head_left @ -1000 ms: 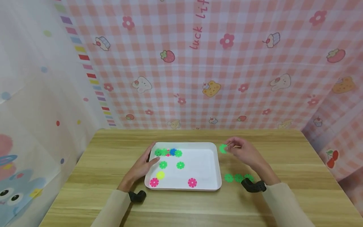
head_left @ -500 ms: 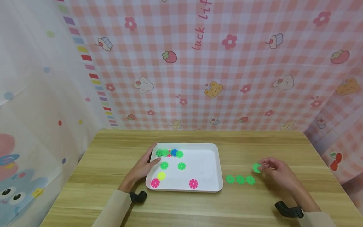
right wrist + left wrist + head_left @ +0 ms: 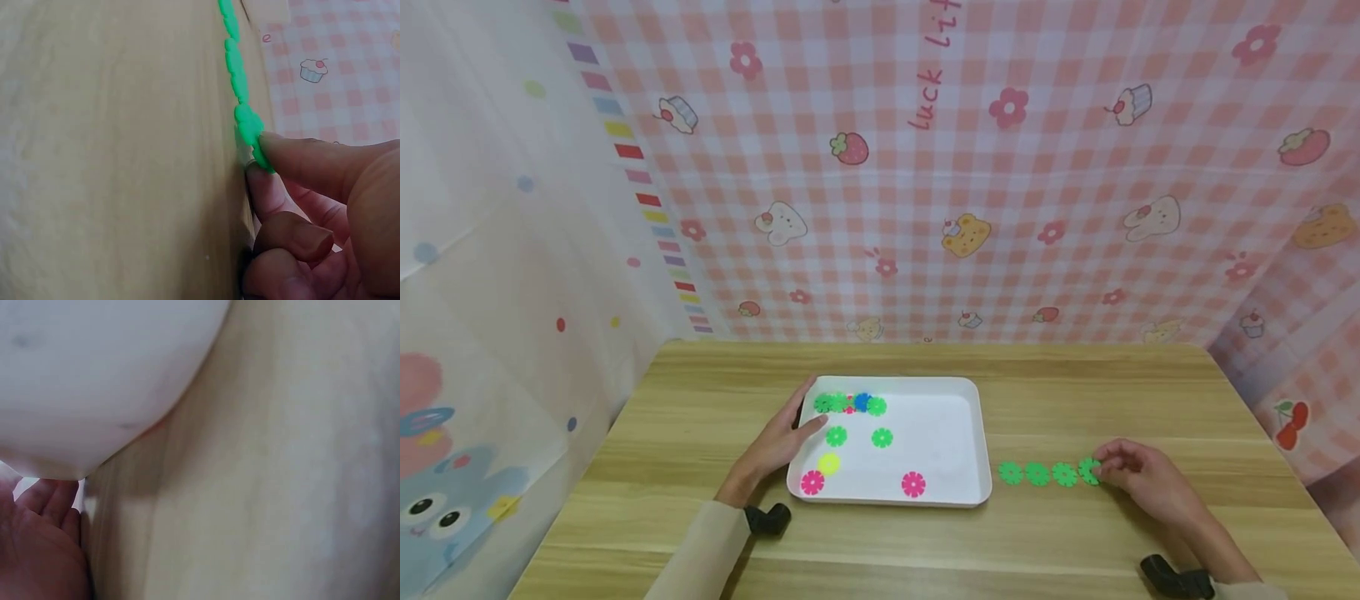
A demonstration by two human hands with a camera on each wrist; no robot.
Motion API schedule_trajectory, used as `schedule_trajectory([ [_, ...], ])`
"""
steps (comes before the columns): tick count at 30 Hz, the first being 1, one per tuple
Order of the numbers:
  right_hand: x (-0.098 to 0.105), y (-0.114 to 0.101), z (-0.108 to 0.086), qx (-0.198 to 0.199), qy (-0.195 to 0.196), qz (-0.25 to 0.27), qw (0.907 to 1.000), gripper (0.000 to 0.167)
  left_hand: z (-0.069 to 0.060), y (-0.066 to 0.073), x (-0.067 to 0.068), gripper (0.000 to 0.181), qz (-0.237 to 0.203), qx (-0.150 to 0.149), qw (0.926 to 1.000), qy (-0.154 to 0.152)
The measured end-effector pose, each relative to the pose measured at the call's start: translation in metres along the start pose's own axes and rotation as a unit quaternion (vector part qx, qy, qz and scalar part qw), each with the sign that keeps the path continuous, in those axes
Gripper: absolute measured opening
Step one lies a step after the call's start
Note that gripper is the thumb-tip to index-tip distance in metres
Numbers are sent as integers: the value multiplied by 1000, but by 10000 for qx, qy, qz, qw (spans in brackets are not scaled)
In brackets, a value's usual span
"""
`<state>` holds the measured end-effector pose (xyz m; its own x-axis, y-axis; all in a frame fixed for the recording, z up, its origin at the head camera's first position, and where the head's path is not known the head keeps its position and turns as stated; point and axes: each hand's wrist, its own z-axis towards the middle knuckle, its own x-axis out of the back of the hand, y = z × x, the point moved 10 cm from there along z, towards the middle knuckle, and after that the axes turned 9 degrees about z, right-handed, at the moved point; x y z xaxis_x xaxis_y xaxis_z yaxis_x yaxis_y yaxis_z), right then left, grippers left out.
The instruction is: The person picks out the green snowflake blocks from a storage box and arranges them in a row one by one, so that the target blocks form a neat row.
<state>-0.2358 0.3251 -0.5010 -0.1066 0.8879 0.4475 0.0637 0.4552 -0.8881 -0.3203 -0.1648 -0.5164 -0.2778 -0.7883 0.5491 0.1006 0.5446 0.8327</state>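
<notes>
My right hand (image 3: 1150, 479) pinches a green notched plastic disc (image 3: 1088, 472) between thumb and fingers at the right end of a row on the table. In the right wrist view the thumb lies on that disc (image 3: 250, 128), which is slightly tilted. The other green discs of the row (image 3: 1037, 474) lie flat to its left. With the thumb over the rim and the fingers along the outside, my left hand (image 3: 775, 442) grips the left side of a white tray (image 3: 940, 442). In the left wrist view the tray's underside (image 3: 94, 381) hides part of the fingers.
Inside the tray are a cluster of green discs (image 3: 829, 403) with a blue disc (image 3: 863, 402), loose green discs (image 3: 882, 437), a yellow disc (image 3: 829, 463) and pink discs (image 3: 913, 484). A checked cloth (image 3: 880, 192) hangs behind the wooden table (image 3: 1097, 392).
From beside the tray's upper right corner, my right hand has carried the green disc right and down to the end of the row. My left hand stays on the tray.
</notes>
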Motion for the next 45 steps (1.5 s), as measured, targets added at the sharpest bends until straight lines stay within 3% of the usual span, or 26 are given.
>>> schedule_trajectory([
  [8,-4,-7,0,297,179,-278,9990,17,-2,2,1,73,-87,-50,9999,-17],
  [30,-3,-10,2,359,156,-396,9984,21,0,0,0,71,-21,-40,10000,4],
  [38,-6,-34,16,365,-179,-4,9992,25,-2,3,1,71,103,9,9999,30],
  [45,-22,-68,32,442,-512,47,9977,24,-2,4,2,71,178,52,9998,76],
])
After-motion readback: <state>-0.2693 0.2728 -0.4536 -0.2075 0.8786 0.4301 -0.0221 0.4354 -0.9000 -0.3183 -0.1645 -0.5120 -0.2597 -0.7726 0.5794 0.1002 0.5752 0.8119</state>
